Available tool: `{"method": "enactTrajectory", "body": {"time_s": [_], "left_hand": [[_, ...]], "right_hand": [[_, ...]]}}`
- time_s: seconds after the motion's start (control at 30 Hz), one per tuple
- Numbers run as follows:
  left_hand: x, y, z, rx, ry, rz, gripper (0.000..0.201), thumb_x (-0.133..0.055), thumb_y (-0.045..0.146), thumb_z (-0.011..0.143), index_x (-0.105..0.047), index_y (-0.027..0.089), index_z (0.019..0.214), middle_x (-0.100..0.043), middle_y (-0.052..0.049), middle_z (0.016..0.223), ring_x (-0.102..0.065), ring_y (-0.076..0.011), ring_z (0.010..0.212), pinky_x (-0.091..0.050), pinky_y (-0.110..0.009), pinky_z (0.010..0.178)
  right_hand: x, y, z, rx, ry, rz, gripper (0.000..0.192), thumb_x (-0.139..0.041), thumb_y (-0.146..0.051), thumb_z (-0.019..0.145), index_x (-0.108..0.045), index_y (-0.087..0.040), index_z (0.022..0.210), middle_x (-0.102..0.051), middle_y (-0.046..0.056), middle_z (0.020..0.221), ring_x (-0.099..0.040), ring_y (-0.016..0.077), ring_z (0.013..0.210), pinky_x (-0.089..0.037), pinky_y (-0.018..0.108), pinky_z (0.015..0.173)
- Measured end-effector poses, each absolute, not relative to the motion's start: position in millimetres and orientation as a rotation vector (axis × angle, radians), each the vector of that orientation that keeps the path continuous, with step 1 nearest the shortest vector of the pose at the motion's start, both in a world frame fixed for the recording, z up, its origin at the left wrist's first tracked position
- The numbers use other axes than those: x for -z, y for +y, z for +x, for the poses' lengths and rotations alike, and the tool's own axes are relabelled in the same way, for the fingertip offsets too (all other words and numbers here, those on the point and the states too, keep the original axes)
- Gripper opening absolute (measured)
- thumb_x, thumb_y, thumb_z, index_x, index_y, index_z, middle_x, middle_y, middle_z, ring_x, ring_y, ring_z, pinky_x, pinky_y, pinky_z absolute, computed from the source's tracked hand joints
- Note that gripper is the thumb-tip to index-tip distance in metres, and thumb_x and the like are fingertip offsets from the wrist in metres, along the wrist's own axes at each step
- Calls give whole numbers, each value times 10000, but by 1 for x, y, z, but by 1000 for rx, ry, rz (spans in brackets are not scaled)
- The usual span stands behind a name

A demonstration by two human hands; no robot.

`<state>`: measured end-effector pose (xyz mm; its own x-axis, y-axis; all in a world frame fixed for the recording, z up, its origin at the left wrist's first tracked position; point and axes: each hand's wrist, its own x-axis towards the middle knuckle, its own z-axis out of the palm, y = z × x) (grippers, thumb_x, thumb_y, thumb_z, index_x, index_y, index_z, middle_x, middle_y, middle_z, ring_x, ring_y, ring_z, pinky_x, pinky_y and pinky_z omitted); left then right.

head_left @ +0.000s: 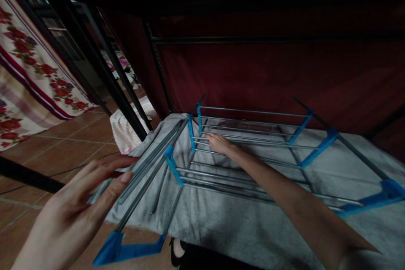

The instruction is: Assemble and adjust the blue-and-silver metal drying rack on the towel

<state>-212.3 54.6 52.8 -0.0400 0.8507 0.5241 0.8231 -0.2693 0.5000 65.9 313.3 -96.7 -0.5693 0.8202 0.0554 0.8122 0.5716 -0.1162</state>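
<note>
A partly joined rack of metal tubes with blue plastic brackets (173, 164) lies across a grey blanket (196, 219). My right hand (218, 143) reaches over the front tubes, its fingers closed on a metal tube (199, 141) near the rack's left end. Over the left edge hovers my left hand (85, 202), thumb and fingers apart, holding nothing. Close to its fingertips, several loose metal tubes (148, 164) lie side by side. Nearer to me, a blue end bracket (126, 251) joins two of the long side tubes. Another blue bracket (373, 198) sits at the right.
Black metal posts (104, 67) stand at the left, and a dark red curtain (268, 71) hangs behind the blanket. A flowered cloth (41, 71) hangs farther left above the tiled floor (63, 147). A whitish cloth (125, 130) droops beside the post.
</note>
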Motion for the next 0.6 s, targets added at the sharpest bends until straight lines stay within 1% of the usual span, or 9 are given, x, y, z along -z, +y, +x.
{"method": "enactTrajectory", "body": {"time_s": [0.07,0.13,0.2,0.27,0.33,0.4,0.47,0.53,0.6], "left_hand": [[-56,90,-216,-1042,1828,2003,489,-587,607,854,-701,254,1172,-728,-60,1147,-692,-271,1014,-594,-391,871],[-48,128,-211,-1025,1791,1939,689,-582,666,816,-627,173,1294,-699,-116,1215,-690,-295,1028,-606,-403,814],[-32,163,-201,-957,1733,1972,800,-577,670,804,-553,118,1383,-650,-162,1306,-662,-315,1116,-593,-416,862],[-12,191,-192,-846,1695,2012,854,-611,632,774,-506,96,1431,-640,-180,1315,-648,-328,1145,-573,-425,899],[4,210,-186,-724,1679,1998,859,-602,574,782,-454,88,1475,-686,-165,1215,-676,-319,1070,-567,-420,882],[14,220,-184,-620,1648,1931,859,-566,520,812,-373,86,1528,-724,-128,1055,-709,-289,895,-576,-394,776],[18,223,-185,-572,1608,1855,871,-540,485,832,-290,90,1568,-718,-87,925,-699,-254,735,-560,-355,652],[18,222,-186,-593,1589,1805,881,-534,462,838,-245,85,1581,-700,-63,859,-684,-230,672,-535,-325,590],[16,219,-186,-619,1589,1792,882,-529,448,844,-231,64,1580,-692,-56,830,-678,-221,659,-523,-313,579]], "right_hand": [[96,316,47,-130,-2687,-1399,438,-332,-175,997,-505,-204,1398,-596,125,1355,-633,241,1149,-490,351,941],[96,319,32,-140,-2681,-1408,418,-350,-217,1010,-505,-199,1399,-592,138,1358,-638,250,1145,-498,357,931],[96,322,23,-142,-2677,-1422,414,-356,-253,1023,-494,-202,1411,-602,144,1341,-643,258,1141,-507,363,913],[96,324,20,-144,-2681,-1434,419,-348,-272,1035,-476,-229,1432,-621,134,1319,-656,254,1118,-513,361,886],[96,326,20,-146,-2695,-1440,415,-328,-278,1045,-475,-267,1433,-641,113,1302,-670,242,1089,-514,351,864],[95,327,22,-146,-2707,-1443,409,-314,-279,1049,-487,-293,1420,-657,96,1291,-672,235,1087,-509,347,860],[94,329,23,-150,-2713,-1447,407,-325,-286,1046,-487,-315,1419,-670,83,1283,-667,237,1104,-504,350,865],[91,332,23,-160,-2710,-1458,408,-336,-318,1046,-484,-337,1425,-690,74,1257,-667,242,1107,-500,359,870],[88,335,23,-171,-2697,-1475,415,-316,-388,1053,-494,-343,1425,-707,79,1226,-673,252,1098,-496,372,877]]}}
